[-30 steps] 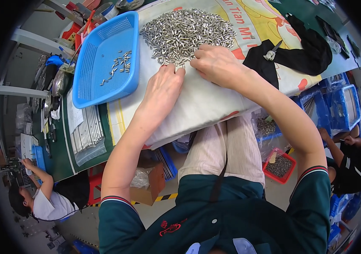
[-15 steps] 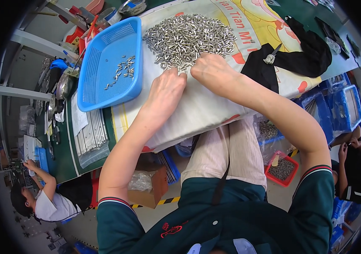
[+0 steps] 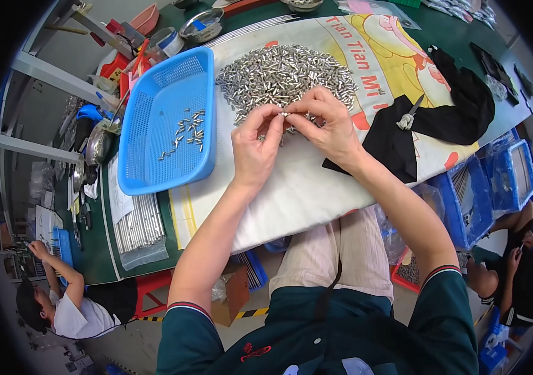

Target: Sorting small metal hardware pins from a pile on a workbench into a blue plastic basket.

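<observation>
My left hand (image 3: 255, 147) and my right hand (image 3: 332, 128) meet fingertip to fingertip above the near edge of a heap. Both are closed in a pinch on one small silver metal pin (image 3: 285, 114), mostly covered by the fingers. The heap of short shiny metal pins (image 3: 285, 70) is spread on a white, yellow-patterned cloth (image 3: 297, 187). Left of my left hand stands a blue perforated plastic basket (image 3: 209, 140) with several pins (image 3: 189, 131) lying loose inside it.
A black cloth (image 3: 385, 137) lies right of my right hand, with a small wrapped-handle knife (image 3: 409, 117) on it. Bundled metal rods (image 3: 138, 228) rest left of the cloth. Metal bowls (image 3: 202, 24) stand at the back. People sit at far left (image 3: 79, 309) and right (image 3: 519, 275).
My hands have come off the near edge of the heap and turned, and now pinch a pin together between their fingertips. The view has shifted, so the table sits lower.
</observation>
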### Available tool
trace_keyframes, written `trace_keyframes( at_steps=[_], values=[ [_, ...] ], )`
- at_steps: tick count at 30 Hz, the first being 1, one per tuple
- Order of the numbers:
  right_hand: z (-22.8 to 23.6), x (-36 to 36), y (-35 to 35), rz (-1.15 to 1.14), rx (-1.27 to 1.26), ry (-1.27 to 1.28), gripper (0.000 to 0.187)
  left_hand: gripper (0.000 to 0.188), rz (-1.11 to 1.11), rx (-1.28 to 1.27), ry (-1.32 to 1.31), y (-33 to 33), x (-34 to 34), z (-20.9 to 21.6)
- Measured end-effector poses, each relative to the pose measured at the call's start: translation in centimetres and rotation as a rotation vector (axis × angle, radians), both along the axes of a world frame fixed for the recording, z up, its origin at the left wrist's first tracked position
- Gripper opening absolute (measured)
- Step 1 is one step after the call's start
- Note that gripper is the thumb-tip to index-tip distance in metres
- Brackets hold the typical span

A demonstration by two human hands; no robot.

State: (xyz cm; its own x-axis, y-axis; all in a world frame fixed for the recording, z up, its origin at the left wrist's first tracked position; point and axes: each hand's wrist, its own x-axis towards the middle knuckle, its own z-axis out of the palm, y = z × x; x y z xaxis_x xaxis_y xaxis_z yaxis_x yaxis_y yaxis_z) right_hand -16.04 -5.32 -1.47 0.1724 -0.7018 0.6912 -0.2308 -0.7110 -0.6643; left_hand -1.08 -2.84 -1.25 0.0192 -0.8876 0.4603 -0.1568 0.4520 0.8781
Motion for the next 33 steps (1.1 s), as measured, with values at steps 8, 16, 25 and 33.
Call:
trace_keyframes(
  at_steps=[8, 16, 25, 33],
  values=[
    [0.0, 0.5, 0.3, 0.026, 0.135, -0.1, 0.012, 0.011, 0.051, -0.053, -0.041, -0.2, 0.0, -0.6],
    [0.1, 0.5, 0.5, 0.011, 0.078, -0.12, 0.012, 0.017, 0.102, -0.07, -0.008, 0.2, -0.6, -0.5],
    [0.0, 0.4, 0.4, -0.039, -0.01, -0.115, 0.011, 0.017, 0.048, -0.062, 0.014, 0.2, -0.4, -0.2],
    [0.2, -0.2, 0.5, 0.097, 0.523, -0.098, 0.011, 0.016, -0.078, 0.358, 0.25, 0.9, -0.5, 1.1]
  ],
)
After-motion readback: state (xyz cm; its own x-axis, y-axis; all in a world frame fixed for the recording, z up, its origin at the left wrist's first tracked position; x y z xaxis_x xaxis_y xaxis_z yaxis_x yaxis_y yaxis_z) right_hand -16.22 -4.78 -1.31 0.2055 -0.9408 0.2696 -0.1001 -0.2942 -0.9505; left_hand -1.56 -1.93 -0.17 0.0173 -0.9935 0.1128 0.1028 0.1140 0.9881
